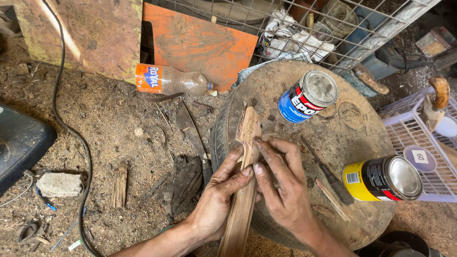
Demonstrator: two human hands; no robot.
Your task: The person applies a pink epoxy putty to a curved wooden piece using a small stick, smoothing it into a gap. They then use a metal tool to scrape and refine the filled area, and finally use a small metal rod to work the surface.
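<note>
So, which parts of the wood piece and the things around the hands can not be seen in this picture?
Head view only:
- Wood strip: its lower end is cut off by the bottom edge; the left hand and right hand cover its middle.
- What the right fingers press on the strip: hidden under them.
- Dark tool: too thin to identify.
- Blue can and yellow can: lids on, contents hidden.

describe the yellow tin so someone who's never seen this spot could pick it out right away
Start at the round wooden board lying on the tyre. The yellow tin lies on its side at that board's right edge, beside the white plastic crate and right of the right hand. Its yellow-and-black body sets it apart from the blue tin farther up.
</note>
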